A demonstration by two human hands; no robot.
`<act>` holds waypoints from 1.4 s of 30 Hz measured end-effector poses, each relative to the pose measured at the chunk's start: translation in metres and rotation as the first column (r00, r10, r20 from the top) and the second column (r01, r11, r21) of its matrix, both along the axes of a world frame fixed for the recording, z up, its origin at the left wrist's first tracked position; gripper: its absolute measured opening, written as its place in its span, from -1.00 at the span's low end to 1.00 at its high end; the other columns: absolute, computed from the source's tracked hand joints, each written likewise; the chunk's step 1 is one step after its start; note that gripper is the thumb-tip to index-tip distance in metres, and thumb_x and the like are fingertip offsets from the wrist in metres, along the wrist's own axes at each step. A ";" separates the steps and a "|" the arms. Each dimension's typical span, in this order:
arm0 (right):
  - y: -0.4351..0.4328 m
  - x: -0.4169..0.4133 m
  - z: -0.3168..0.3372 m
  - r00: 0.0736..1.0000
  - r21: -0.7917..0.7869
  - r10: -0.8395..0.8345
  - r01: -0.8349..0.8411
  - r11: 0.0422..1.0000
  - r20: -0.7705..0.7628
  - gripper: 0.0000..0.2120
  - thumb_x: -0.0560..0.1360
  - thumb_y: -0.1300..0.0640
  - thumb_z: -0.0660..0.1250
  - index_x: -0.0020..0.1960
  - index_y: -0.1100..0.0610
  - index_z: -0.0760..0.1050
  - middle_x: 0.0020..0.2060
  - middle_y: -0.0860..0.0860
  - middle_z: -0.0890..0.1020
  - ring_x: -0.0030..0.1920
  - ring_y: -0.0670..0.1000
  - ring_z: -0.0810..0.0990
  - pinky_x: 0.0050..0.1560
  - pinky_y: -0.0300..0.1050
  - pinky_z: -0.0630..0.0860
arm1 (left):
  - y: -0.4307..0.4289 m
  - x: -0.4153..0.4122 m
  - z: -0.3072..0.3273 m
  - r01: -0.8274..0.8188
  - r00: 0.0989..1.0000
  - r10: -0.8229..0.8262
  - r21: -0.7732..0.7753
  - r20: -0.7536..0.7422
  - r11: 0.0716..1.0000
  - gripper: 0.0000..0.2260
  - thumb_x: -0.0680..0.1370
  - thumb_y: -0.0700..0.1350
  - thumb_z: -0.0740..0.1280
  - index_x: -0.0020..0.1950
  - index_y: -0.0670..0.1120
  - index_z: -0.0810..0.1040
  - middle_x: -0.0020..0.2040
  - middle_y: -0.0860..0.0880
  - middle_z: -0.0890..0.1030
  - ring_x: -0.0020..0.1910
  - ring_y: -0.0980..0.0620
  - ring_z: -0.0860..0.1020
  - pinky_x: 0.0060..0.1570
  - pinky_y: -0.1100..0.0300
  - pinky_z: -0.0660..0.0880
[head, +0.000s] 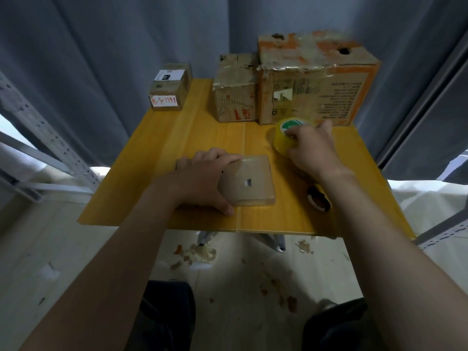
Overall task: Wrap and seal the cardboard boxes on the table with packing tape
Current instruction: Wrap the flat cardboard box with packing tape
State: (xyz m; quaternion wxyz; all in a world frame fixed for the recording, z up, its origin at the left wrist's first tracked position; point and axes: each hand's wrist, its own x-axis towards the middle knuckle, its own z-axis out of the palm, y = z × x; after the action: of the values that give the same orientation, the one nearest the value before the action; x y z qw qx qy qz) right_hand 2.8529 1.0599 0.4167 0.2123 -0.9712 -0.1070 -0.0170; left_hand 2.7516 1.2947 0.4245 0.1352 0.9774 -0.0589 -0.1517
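Your bare forearms reach in from 6 o'clock over a yellow wood-grain table (202, 127), with dark trouser knees below them. Your left hand (200, 181) is clamped on the flat, tape-wrapped cardboard box (253, 183) just short of the table's centre: thumb against its near edge, fingers draped over its far edge. That box lies broad face up, its slightly longer side running 9 to 3 o'clock, and a small rectangular cut-out shows in the top.

Your right hand (314, 150) is well apart from the left, at 2 o'clock, fingers curled round the yellow roll of packing tape (281, 140). The roll's green-and-white core face is tipped upward and away from you.

A small dark object with white marks (317, 198) sits at 4 o'clock, partly hidden by your right forearm. Along the far edge stand three boxes:
- a large orange-printed carton (316, 79) at 1 o'clock
- a medium brown box (235, 92) touching it at 12
- a small labelled box (169, 89) at 10

Grey curtains (126, 46) hang behind, and scraps (197, 252) litter the floor.
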 end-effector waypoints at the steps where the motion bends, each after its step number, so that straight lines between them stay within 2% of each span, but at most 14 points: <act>1: 0.002 0.000 0.000 1.000 0.064 -0.001 0.000 0.998 0.012 -0.56 0.61 0.26 0.34 0.48 0.07 0.51 0.09 0.11 0.51 0.37 0.27 0.26 0.39 0.07 0.34 | 0.000 0.000 0.001 -0.004 1.000 0.004 -0.010 -0.002 1.000 0.08 0.26 0.30 0.63 0.62 0.34 0.05 0.58 0.22 0.10 0.56 0.00 0.11 0.52 -0.22 0.08; 4: 0.010 -0.003 0.011 0.998 0.357 0.035 -0.052 0.933 0.055 -0.67 0.59 0.18 0.43 0.34 0.04 0.60 -0.04 -0.11 0.53 0.37 0.06 0.41 0.38 -0.06 0.42 | -0.006 0.001 0.008 -0.097 0.992 0.110 -0.187 0.063 0.978 -0.04 0.33 0.33 0.57 0.63 0.25 0.19 0.63 0.17 0.13 0.60 0.01 0.13 0.56 -0.24 0.13; 6: 0.017 -0.010 0.024 0.995 0.584 0.095 -0.098 0.806 0.036 -0.81 0.56 0.18 0.49 0.15 0.03 0.65 -0.19 -0.18 0.61 0.00 -0.29 0.60 0.00 -0.36 0.52 | -0.013 0.003 0.012 -0.167 0.945 0.262 -0.400 0.196 0.901 -0.24 0.42 0.28 0.53 0.57 0.18 0.35 0.56 0.11 0.29 0.53 0.01 0.28 0.48 -0.12 0.31; 7: 0.021 -0.015 0.030 0.988 0.677 0.156 -0.126 0.725 0.017 -0.85 0.55 0.20 0.50 0.09 0.04 0.64 -0.25 -0.17 0.66 -0.16 -0.31 0.63 -0.17 -0.41 0.50 | -0.017 0.004 0.013 -0.162 0.908 0.319 -0.476 0.270 0.865 -0.33 0.47 0.22 0.52 0.53 0.14 0.42 0.51 0.08 0.37 0.49 0.02 0.34 0.43 -0.05 0.37; 10: 0.030 -0.032 0.037 0.932 0.819 0.363 -0.200 0.538 -0.011 -0.87 0.56 0.26 0.48 0.06 0.09 0.63 -0.19 -0.03 0.75 -0.15 -0.10 0.72 -0.14 -0.21 0.65 | -0.027 0.002 0.014 -0.083 0.838 0.390 -0.617 0.381 0.783 -0.51 0.51 0.07 0.54 0.41 -0.01 0.56 0.32 0.02 0.53 0.31 0.04 0.50 0.30 -0.03 0.51; 12: 0.033 -0.042 0.037 0.902 0.832 0.431 -0.225 0.506 -0.018 -0.87 0.56 0.25 0.48 0.09 0.15 0.63 -0.12 0.10 0.74 -0.11 0.04 0.73 -0.03 0.06 0.71 | -0.031 -0.001 0.014 -0.053 0.808 0.435 -0.687 0.398 0.725 -0.61 0.48 0.05 0.52 0.27 -0.04 0.63 0.18 0.00 0.63 0.15 0.06 0.60 0.15 -0.02 0.59; 15: 0.032 -0.044 0.036 0.932 0.804 0.361 -0.238 0.545 0.031 -0.62 0.50 0.18 0.57 0.26 0.14 0.55 -0.01 0.08 0.67 -0.10 0.11 0.70 -0.06 0.21 0.71 | -0.030 -0.006 0.014 0.001 0.788 0.447 -0.727 0.424 0.686 -0.73 0.50 -0.01 0.47 0.19 -0.01 0.67 0.02 0.02 0.73 0.01 0.13 0.67 0.05 -0.02 0.62; 18: 0.026 -0.041 0.039 0.927 0.708 0.333 -0.353 0.612 0.174 -0.44 0.47 0.09 0.60 0.41 -0.04 0.50 0.22 -0.03 0.57 0.01 0.05 0.68 -0.08 -0.04 0.68 | -0.028 -0.010 0.013 0.030 0.806 0.411 -0.723 0.426 0.690 -0.80 0.53 -0.04 0.49 0.15 0.10 0.65 -0.02 0.09 0.73 -0.02 0.18 0.68 0.02 0.06 0.65; 23: 0.024 -0.042 0.043 0.902 0.655 0.319 -0.431 0.620 0.292 -0.84 0.50 0.16 0.56 0.06 0.03 0.70 0.20 0.07 0.59 0.07 -0.14 0.63 0.02 -0.30 0.57 | -0.031 -0.014 0.013 0.020 0.791 0.405 -0.680 0.460 0.733 -0.81 0.55 -0.07 0.51 0.05 0.20 0.62 -0.14 0.28 0.69 -0.11 0.27 0.65 -0.11 0.28 0.60; 26: 0.024 -0.045 0.045 0.899 0.601 0.276 -0.434 0.672 0.340 -0.92 0.51 0.13 0.55 -0.05 -0.03 0.69 0.15 0.03 0.62 0.04 -0.24 0.58 0.04 -0.40 0.49 | -0.034 -0.016 0.015 -0.008 0.801 0.431 -0.712 0.415 0.702 -0.93 0.58 -0.05 0.47 0.04 0.00 0.66 -0.12 0.12 0.72 -0.08 0.16 0.67 0.00 0.00 0.65; 28: 0.025 -0.046 0.047 0.897 0.585 0.243 -0.427 0.690 0.368 -0.91 0.52 0.13 0.54 -0.08 -0.05 0.67 0.11 -0.01 0.62 0.05 -0.28 0.56 0.02 -0.44 0.46 | -0.039 -0.019 0.020 -0.058 0.822 0.433 -0.701 0.371 0.711 -0.73 0.61 0.10 0.34 0.10 -0.10 0.58 -0.08 0.02 0.74 0.02 0.03 0.68 0.16 -0.22 0.55; 31: 0.031 -0.049 0.051 0.897 0.562 0.210 -0.411 0.718 0.388 -0.90 0.54 0.13 0.52 -0.09 -0.05 0.66 0.04 -0.07 0.63 0.05 -0.27 0.57 0.00 -0.44 0.45 | -0.048 -0.029 0.024 -0.053 0.849 0.388 -0.672 0.359 0.739 -0.69 0.66 0.16 0.19 0.14 -0.09 0.44 -0.13 0.13 0.75 0.07 0.05 0.67 0.25 -0.29 0.45; 37: 0.038 -0.064 0.060 0.931 0.590 0.221 -0.357 0.724 0.291 -0.95 0.55 0.15 0.51 -0.08 0.06 0.66 -0.17 -0.15 0.63 -0.19 -0.26 0.57 -0.16 -0.42 0.43 | -0.049 -0.062 0.036 -0.066 0.872 0.416 -0.780 0.259 0.623 -0.88 0.73 0.02 0.19 0.08 -0.01 0.40 -0.22 0.03 0.75 -0.20 0.08 0.72 -0.13 -0.01 0.62; 42: 0.051 -0.090 0.064 0.935 0.609 0.329 -0.336 0.718 0.128 -0.93 0.55 0.13 0.51 -0.11 0.06 0.67 -0.20 -0.13 0.69 -0.17 -0.19 0.64 -0.10 -0.19 0.57 | -0.045 -0.107 0.042 -0.143 0.842 0.481 -0.759 0.243 0.635 -0.81 0.72 0.08 0.19 0.02 -0.01 0.40 -0.34 0.16 0.70 -0.33 0.23 0.68 -0.28 0.46 0.47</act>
State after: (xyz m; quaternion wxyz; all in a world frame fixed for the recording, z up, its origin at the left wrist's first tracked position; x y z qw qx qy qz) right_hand 2.7627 1.1107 0.4810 0.5192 -0.8110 -0.2691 -0.0182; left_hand 2.6451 1.2492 0.4660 0.5127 0.8486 0.0338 0.1260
